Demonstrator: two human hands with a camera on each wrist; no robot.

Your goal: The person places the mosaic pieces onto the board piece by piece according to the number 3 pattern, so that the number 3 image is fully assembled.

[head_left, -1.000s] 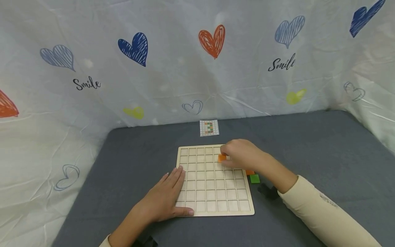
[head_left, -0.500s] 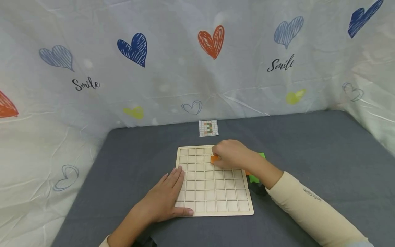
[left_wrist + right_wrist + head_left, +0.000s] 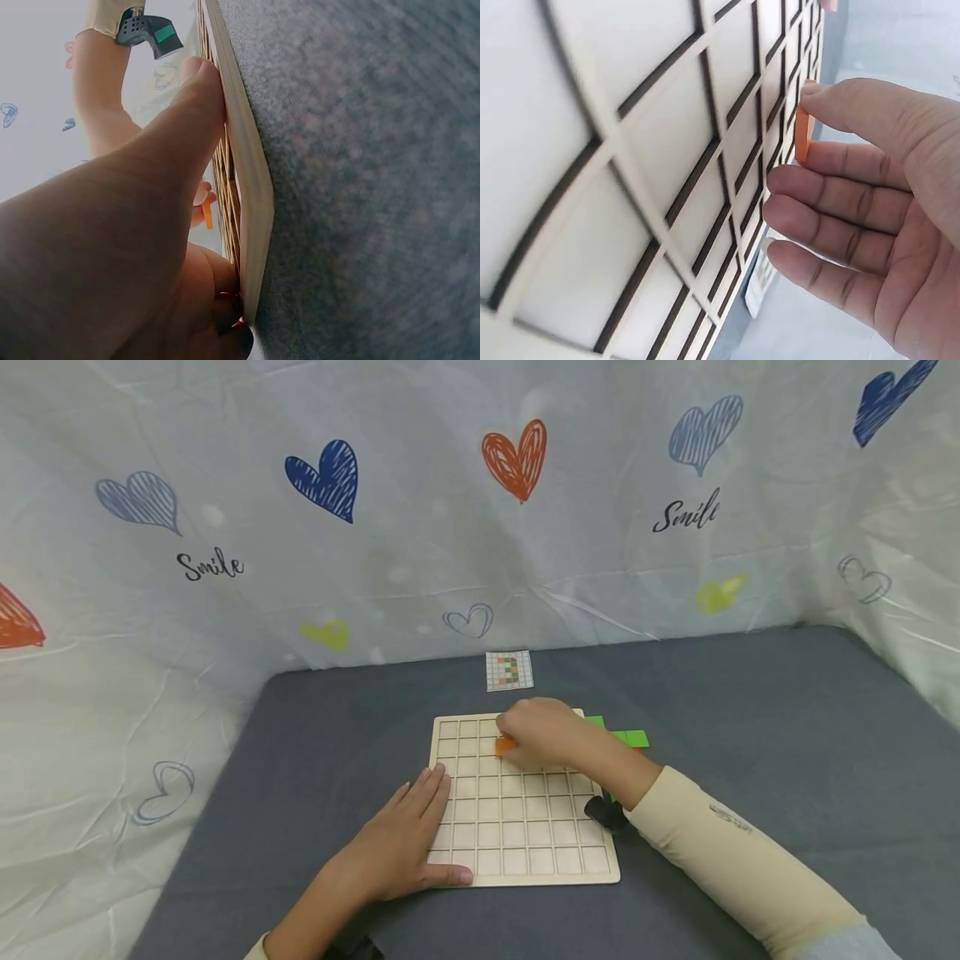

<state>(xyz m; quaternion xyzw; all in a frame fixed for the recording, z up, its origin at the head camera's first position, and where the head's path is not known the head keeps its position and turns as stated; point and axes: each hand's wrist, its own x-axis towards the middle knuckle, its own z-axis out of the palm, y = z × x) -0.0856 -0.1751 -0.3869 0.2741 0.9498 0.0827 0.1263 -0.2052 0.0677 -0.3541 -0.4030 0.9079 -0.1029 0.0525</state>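
Note:
A pale wooden grid board [image 3: 487, 835] with square cells lies on the grey cloth. My left hand [image 3: 397, 843] rests flat along its left edge, with the thumb on the near left corner. In the right wrist view my right hand [image 3: 855, 195] pinches a thin orange square tile [image 3: 802, 135] between thumb and index finger, the other fingers loosely bent. The head view has this hand over the upper rows of the board, the orange tile [image 3: 504, 746] close above the second row. The left wrist view catches the tile [image 3: 208, 213] edge-on beyond my left hand.
Green tiles [image 3: 632, 738] lie beyond the board's right edge, partly hidden by the right forearm. A small printed card [image 3: 509, 671] with a coloured grid pattern lies behind the board. A white curtain [image 3: 405, 527] with printed hearts hangs behind the table.
My right hand has moved left across the board with the orange tile, uncovering more green tiles at the right. The left hand stays in place.

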